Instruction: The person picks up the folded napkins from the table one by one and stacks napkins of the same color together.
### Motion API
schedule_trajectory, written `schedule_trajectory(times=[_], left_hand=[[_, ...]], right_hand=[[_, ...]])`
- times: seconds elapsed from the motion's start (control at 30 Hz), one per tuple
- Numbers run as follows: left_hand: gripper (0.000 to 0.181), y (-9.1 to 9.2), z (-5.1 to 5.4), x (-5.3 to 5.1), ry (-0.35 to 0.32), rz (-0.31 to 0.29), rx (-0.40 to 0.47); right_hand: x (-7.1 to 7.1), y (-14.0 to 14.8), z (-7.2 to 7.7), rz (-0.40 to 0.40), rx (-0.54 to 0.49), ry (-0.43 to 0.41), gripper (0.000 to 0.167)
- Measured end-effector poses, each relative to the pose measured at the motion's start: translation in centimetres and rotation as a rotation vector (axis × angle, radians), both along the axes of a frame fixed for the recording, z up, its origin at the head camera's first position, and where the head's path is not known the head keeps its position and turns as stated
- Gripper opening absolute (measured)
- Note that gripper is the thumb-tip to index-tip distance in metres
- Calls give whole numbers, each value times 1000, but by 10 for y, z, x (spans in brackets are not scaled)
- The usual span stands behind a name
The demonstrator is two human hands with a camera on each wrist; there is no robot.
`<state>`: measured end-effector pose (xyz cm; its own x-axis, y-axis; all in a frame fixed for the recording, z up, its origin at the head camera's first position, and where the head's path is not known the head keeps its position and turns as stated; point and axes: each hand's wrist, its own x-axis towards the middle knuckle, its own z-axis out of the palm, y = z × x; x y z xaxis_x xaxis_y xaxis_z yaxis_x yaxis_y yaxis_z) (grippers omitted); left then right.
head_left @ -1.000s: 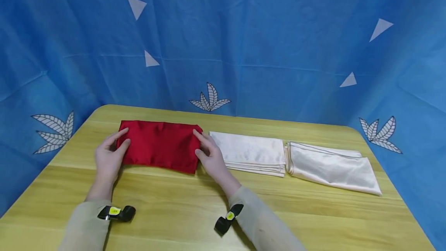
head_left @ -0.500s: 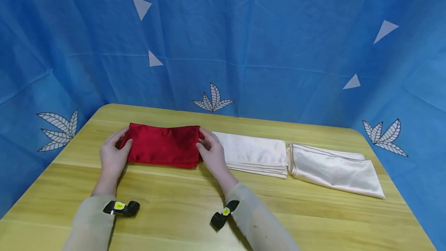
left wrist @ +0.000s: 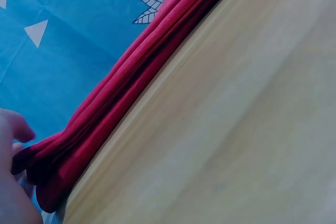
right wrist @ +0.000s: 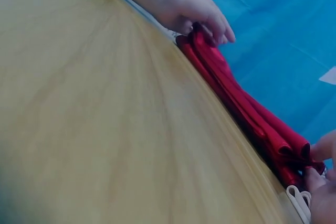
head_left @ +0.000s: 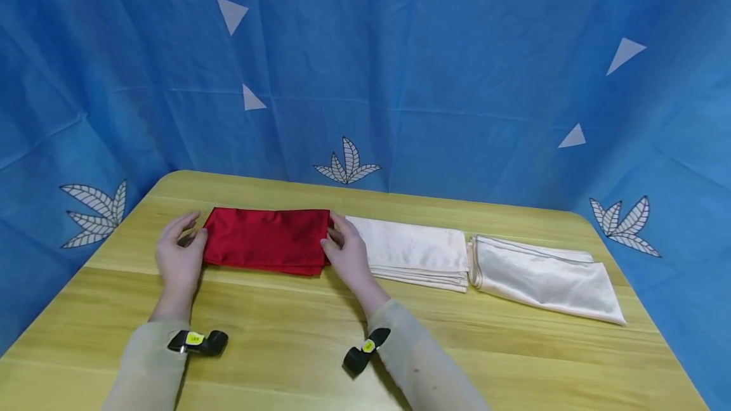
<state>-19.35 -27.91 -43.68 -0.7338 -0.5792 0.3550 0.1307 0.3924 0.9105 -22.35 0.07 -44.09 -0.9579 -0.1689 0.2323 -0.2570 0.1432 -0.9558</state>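
A folded red satin cloth (head_left: 265,240) lies at the left of the wooden table, its stacked layers visible along the near side. At its left end, my left hand (head_left: 178,259) holds the edge between thumb and fingers; the left wrist view shows the dark folded end (left wrist: 42,169) reaching in among those fingers. My right hand (head_left: 347,252) pinches the opposite end, with the thumb on the near side and the fingers behind, partly hidden. Also in the right wrist view, the layers (right wrist: 273,140) run from one hand to the other.
A folded white cloth (head_left: 411,246) lies just right of my right hand. Beside it is a folded cream satin cloth (head_left: 548,281) near the table's right side. A blue patterned curtain (head_left: 434,81) hangs behind the wooden table (head_left: 274,347).
The red cloth's top has gone from wavy to flatter, and its far edge sits slightly nearer. Over the last half second, my left hand has shifted a little left; the right stays at its end.
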Motion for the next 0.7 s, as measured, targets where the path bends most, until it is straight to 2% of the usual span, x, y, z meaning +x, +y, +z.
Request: schedule_trajectory(times=[0.1,0.2,0.3,0.37,0.47,0.53,0.6,0.7], left_hand=[[32,3,1,1,132,27,164],[31,9,4,3,243,57,262],[28,22,11,11,309,52,294],[26,36,18,18,345,28,264],[22,57,23,27,413,-68,180],[21,68,21,29,433,-141,130],[21,78,14,29,440,-243,150],[22,92,4,27,407,-386,249]], right_hand=[[8,3,10,25,-7,20,55],[20,9,23,55,2,55,56],[31,17,29,84,23,77,56],[35,23,27,97,11,76,55],[37,34,15,113,-51,45,54],[38,45,5,120,-81,26,53],[42,57,-3,133,-104,0,52],[50,77,-7,149,-127,-29,51]])
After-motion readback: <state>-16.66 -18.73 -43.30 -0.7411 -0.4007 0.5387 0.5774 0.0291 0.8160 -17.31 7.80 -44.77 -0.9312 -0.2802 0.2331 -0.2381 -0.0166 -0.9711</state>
